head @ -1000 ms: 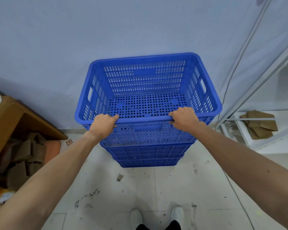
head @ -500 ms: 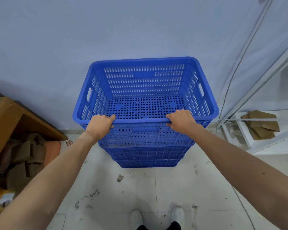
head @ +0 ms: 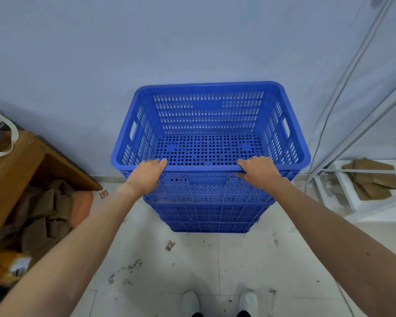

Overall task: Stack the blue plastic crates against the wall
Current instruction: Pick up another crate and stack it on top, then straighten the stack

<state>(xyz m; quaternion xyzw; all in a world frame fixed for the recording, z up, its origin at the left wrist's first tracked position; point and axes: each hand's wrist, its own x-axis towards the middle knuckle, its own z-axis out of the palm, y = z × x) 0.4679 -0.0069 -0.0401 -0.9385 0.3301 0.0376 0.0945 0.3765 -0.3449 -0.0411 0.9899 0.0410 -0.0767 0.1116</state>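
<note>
top crate held at near rim, stack at wall

wall (head: pixel 101 53): pale, plain, fills the upper half of the view. a thin cable (head: pixel 343 88) runs down it at right.

floor (head: pixel 192 259): light tiles, scuffed with dark marks.

stack (head: pixel 209 216): blue crates nested one in another, standing on the floor with the far side at the wall; whether it touches the wall cannot be told. two lower crates show only as ribbed bands under the top one.

top crate (head: pixel 208 115): blue plastic, rectangular, open, empty. side walls slotted in rows, bottom perforated with round holes, an oblong handle cutout in each short side, thick rolled rim. sits level in the one below.

shelf (head: pixel 14 170): brown wood, left, with cardboard scraps beneath. white rack (head: pixel 352 202): right, folded cardboard on its low shelf.

left hand (head: pixel 146 175): fingers curled over the near rim, left of centre, gripping it.

right hand (head: pixel 258 171): fingers likewise wrapped on the near rim, right of centre.

shoes (head: pixel 220 302): white, bottom edge, well back from the stack.
</note>
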